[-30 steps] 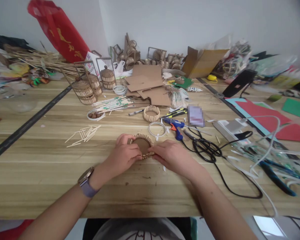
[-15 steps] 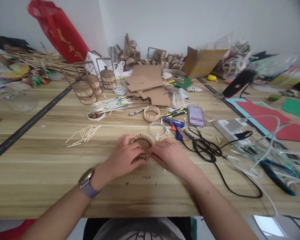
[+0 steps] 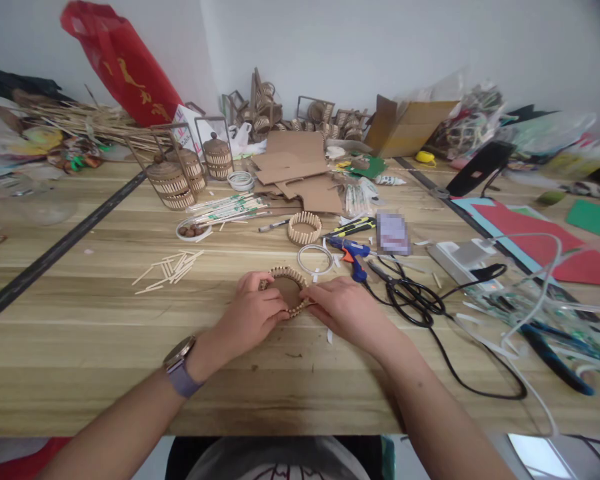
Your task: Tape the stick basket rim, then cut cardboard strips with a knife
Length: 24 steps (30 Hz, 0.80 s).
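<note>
A round brown tray-like base [image 3: 287, 291] with short wooden sticks standing around its rim rests on the table between my hands. My left hand [image 3: 256, 308] grips its left side and near rim, with the fingers bent around the sticks. My right hand [image 3: 337, 305] pinches the right side of the rim with the fingertips. Behind it stands a similar stick ring [image 3: 305, 228] of lighter wood. A thin white ring [image 3: 315, 259] lies between the two. Loose short sticks [image 3: 173, 269] are scattered to the left.
A blue glue gun [image 3: 349, 248], black scissors [image 3: 414, 293] and a white power strip [image 3: 460, 263] with cables are on the right. Cardboard sheets [image 3: 300, 173] and small lidded baskets [image 3: 169, 185] stand farther back. A bowl of brown balls [image 3: 193, 231] is at left.
My left hand's fingers have drawn closer together at the near rim, uncovering a little more of the base. The camera view has shifted slightly.
</note>
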### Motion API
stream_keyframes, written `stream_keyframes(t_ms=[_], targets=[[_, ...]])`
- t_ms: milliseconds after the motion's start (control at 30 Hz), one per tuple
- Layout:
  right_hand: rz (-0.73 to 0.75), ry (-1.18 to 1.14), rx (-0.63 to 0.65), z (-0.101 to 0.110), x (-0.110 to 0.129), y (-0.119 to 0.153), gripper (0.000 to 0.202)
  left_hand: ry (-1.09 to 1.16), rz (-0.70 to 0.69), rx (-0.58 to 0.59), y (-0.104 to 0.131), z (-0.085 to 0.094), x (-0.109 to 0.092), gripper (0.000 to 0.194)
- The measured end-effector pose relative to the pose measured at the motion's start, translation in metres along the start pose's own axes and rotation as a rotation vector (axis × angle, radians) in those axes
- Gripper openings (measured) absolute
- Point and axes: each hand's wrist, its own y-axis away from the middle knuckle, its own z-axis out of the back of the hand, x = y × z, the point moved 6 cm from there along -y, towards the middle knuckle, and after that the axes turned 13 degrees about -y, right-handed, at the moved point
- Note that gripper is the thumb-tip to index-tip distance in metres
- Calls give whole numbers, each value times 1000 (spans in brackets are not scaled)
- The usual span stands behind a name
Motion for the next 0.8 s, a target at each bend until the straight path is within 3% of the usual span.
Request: stream_keyframes(t_ms=[267,800], targets=[[47,-18,28,1,2,0,21,12,-10,71,2,1,9,16],[63,-9,17,-6,6,-3,16,-2,12,56,0,4,6,19]])
